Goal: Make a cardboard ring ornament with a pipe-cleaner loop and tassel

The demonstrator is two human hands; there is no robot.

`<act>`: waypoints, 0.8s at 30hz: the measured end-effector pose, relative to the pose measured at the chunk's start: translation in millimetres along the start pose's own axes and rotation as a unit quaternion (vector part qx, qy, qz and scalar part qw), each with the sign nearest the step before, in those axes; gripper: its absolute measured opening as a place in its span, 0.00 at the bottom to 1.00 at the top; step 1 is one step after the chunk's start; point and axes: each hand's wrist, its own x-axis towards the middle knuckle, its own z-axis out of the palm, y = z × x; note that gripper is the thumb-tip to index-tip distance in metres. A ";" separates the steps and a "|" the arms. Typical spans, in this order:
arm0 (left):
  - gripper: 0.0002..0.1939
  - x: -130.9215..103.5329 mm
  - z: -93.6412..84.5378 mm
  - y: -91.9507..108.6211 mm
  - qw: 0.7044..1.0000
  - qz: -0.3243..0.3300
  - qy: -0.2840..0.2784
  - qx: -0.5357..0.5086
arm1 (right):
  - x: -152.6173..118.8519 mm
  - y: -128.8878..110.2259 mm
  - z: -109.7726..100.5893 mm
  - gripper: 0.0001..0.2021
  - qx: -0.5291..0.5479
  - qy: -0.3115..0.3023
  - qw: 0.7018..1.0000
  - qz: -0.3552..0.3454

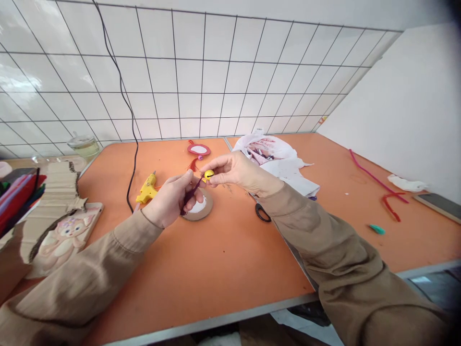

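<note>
Between thumb and fingers, my right hand (232,168) pinches a small yellow jingle bell (209,175). My left hand (178,194) is closed on a dark purple tassel (190,196), whose cord runs up to the bell. Both hands are raised over the table, close together. Behind and below them lies a round brown cardboard disc (205,211) with a white centre, partly covered by my left hand. Farther back is a red ring ornament (199,150) with a white middle, a small pink bell and a red tassel.
A yellow hot glue gun (147,188) lies left, near a black cable (134,144). Torn cardboard (54,192) and a phone in a bear case (68,238) are at the left. Black-handled scissors (262,213) and a white plastic bag (270,149) are right, with pipe cleaners (376,175) beyond.
</note>
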 end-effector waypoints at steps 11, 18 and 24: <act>0.14 -2.8 6.1 -0.4 0.999 0.025 0.020 0.044 | -3.8 0.6 1.8 0.12 -0.100 -0.037 0.989 -0.101; 0.13 -6.8 7.8 2.0 0.996 0.046 0.026 0.074 | -5.6 -2.9 2.8 0.24 -0.048 -0.034 0.996 -0.067; 0.16 -7.5 8.9 2.5 0.996 0.046 0.033 0.065 | -5.9 -6.3 4.6 0.17 -0.036 -0.027 0.998 -0.041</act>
